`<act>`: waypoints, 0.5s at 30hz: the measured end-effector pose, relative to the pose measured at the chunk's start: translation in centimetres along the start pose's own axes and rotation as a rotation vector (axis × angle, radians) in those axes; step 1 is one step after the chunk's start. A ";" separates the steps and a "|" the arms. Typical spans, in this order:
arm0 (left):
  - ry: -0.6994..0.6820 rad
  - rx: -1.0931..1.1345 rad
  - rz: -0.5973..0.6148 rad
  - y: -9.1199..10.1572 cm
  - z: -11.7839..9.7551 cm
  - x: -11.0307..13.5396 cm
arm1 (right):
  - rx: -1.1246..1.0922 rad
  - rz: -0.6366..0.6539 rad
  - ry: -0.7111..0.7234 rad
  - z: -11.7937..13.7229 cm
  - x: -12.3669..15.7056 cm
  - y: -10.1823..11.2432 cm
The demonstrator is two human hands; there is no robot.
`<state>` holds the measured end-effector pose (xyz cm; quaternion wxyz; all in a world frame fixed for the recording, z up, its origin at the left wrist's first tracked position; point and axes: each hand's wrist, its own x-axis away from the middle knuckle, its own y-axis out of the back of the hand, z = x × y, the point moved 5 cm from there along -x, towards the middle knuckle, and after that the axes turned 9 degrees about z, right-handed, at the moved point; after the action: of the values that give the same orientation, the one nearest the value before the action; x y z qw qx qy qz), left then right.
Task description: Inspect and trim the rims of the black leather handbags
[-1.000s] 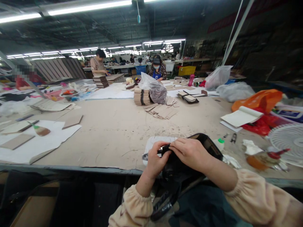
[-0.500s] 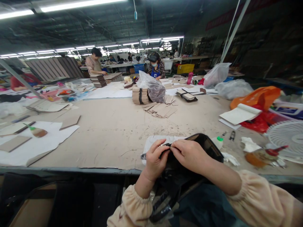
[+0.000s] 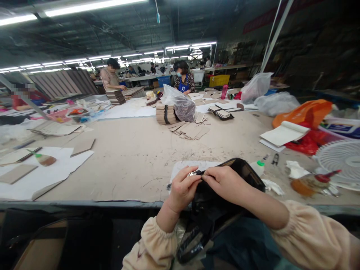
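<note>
A black bag (image 3: 254, 180) rests at the table edge and over my lap, its rim open and a brownish lining showing. My left hand (image 3: 181, 189) pinches a narrow black strap (image 3: 199, 173) at the bag's near left side, and a small silvery metal fitting (image 3: 192, 173) shows by its fingertips. Closed on the same strap, my right hand (image 3: 226, 183) has thumb and index tip touching those of the left. A black looped handle (image 3: 187, 252) hangs below the hands. What lies between the fingertips is partly hidden.
A white sheet (image 3: 180, 167) lies beneath the hands. To the right are a green-capped bottle (image 3: 258, 168), black snips (image 3: 275, 159), a red-topped glue bottle (image 3: 309, 185) and a white basket (image 3: 341, 161). Board pieces (image 3: 189, 130) lie ahead; co-workers (image 3: 184, 78) stand or sit beyond.
My left hand has shifted slightly, its fingers straighter, and the metal fitting shows more plainly. The right hand keeps its pinch. The co-worker across the table has raised their head.
</note>
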<state>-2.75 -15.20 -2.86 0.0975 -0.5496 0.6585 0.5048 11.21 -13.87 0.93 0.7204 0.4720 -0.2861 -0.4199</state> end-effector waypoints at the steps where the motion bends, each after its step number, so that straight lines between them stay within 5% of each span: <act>1: -0.006 -0.002 0.003 0.0 0.0 0.0 | -0.009 0.006 0.001 -0.1 0.0 -0.1; 8: -0.010 0.048 0.005 0.2 0.1 0.0 | 0.088 -0.072 0.033 0.0 1.0 0.3; 15: 0.018 0.091 -0.022 0.5 0.2 -0.3 | 0.342 -0.126 0.404 1.8 2.2 0.2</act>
<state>-3.11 -14.93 -2.46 0.1221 -0.5564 0.6756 0.4681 10.86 -16.58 1.83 0.6452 0.6779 -0.1735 -0.3066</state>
